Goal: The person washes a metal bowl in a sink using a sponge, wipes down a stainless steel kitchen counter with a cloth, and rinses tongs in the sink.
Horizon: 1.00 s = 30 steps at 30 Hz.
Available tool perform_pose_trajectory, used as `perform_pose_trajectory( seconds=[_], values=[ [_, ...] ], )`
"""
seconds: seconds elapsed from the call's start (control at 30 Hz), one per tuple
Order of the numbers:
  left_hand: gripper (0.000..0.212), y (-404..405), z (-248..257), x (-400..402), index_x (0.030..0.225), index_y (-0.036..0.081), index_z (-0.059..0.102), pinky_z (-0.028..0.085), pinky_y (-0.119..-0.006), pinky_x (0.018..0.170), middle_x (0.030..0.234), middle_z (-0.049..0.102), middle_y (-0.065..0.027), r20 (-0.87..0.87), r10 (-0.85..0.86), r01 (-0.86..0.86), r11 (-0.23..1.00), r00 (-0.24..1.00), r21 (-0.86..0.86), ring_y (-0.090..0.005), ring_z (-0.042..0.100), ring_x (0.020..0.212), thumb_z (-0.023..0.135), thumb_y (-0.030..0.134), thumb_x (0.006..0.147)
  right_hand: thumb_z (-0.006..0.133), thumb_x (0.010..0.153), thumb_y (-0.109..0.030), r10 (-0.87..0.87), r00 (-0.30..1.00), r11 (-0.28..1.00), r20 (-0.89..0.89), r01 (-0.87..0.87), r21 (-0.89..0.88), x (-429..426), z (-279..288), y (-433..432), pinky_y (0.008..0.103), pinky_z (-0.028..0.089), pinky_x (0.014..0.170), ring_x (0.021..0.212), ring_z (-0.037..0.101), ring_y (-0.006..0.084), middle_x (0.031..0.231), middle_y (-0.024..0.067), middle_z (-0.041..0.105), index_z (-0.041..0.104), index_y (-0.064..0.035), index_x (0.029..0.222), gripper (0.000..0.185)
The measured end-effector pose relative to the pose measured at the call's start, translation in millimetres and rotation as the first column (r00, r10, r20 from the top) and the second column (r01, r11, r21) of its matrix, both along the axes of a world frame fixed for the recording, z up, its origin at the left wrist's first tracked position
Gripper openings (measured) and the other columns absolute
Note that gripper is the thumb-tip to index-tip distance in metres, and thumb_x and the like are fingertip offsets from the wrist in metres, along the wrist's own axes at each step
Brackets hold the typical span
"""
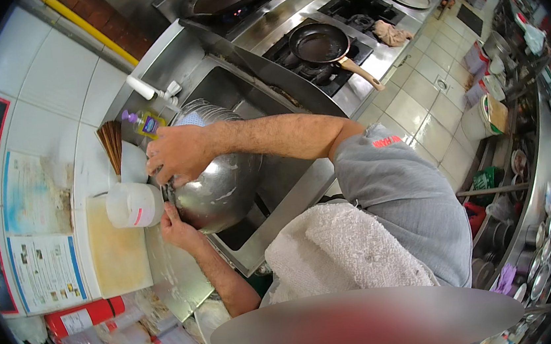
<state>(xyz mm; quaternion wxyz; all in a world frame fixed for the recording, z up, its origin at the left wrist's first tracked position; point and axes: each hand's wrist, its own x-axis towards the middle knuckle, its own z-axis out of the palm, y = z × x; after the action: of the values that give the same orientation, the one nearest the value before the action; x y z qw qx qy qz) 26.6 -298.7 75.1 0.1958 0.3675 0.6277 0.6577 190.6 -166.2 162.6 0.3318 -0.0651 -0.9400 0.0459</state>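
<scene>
A large metal wok (227, 191) lies tilted over the sink, its rounded outside streaked with whitish suds. At its left edge, the thumb and fingers of my left hand (181, 231) pinch a dark handle (170, 194). My right hand (179, 151) is just above, fingers curled down beside that handle; whether it grips something is hidden. A blue-and-white cloth (191, 119) shows behind my right hand, against the wok. Near my right hand stand a yellow soap bottle (149, 124) with a purple pump and a brush of stiff brown bristles (112, 143).
A translucent plastic tub (132, 204) stands by a stained cutting board (118, 247) at the left. A metal sink rim (279, 211) surrounds the wok. Beyond a metal divider, a frying pan (320, 42) rests on a gas stove, near a crumpled cloth (391, 33). Crowded shelves line the right.
</scene>
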Motion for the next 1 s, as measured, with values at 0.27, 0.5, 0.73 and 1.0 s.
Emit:
perform_pose_trajectory(
  seconds=[0.27, 0.5, 0.73, 1.0],
  values=[
    [0.045, -26, 16, -47, 0.112, -0.007, 0.050, 0.042, -0.040, 0.090, 0.112, 0.052, -0.0172, 0.296, -0.229, 0.082, 0.896, 0.927, 0.437, -0.0265, 0.052, 0.101, 0.044, 0.033, 0.091, 0.061, 0.078, -0.043, -0.343, 0.865, 0.075, -0.366, -0.363, -0.929, 75, -99, 92, 0.0301, 0.040, 0.088, 0.099, 0.054, 0.0202, 0.103, 0.0125, 0.061, 0.058, -0.0005, 0.109, 0.052],
    [0.037, -22, 26, -32, 0.098, -0.005, 0.057, 0.044, -0.030, 0.075, 0.093, 0.059, -0.0100, -0.064, -0.061, 0.065, 0.995, 0.996, 0.072, -0.0179, 0.054, 0.081, 0.048, 0.030, 0.091, 0.059, 0.073, -0.046, -0.301, 0.948, 0.845, 0.101, 0.314, -0.432, 30, 8, 23, 0.0394, 0.047, 0.069, 0.078, 0.061, 0.0292, 0.080, 0.0157, 0.064, 0.068, -0.0102, 0.090, 0.041],
    [0.029, -6, 15, -5, 0.079, -0.006, 0.058, 0.040, -0.024, 0.061, 0.073, 0.056, -0.0026, -0.090, -0.096, 0.109, 0.982, 0.991, 0.156, -0.0096, 0.047, 0.068, 0.052, 0.021, 0.090, 0.063, 0.070, -0.045, -0.131, 0.976, 0.962, 0.175, 0.168, -0.215, -11, 33, 12, 0.0375, 0.048, 0.077, 0.082, 0.061, 0.0302, 0.087, 0.0148, 0.065, 0.068, -0.0158, 0.094, 0.038],
    [0.038, -14, 20, -12, 0.108, -0.006, 0.052, 0.045, -0.034, 0.082, 0.107, 0.055, -0.0118, 0.431, -0.209, 0.053, 0.937, 0.878, 0.346, -0.0210, 0.055, 0.094, 0.048, 0.028, 0.091, 0.039, 0.091, -0.036, -0.578, 0.741, -0.058, -0.341, -0.454, -0.889, 68, -185, 75, 0.0336, 0.042, 0.091, 0.102, 0.055, 0.0197, 0.113, 0.0104, 0.057, 0.055, -0.0060, 0.117, 0.043]
  ],
)
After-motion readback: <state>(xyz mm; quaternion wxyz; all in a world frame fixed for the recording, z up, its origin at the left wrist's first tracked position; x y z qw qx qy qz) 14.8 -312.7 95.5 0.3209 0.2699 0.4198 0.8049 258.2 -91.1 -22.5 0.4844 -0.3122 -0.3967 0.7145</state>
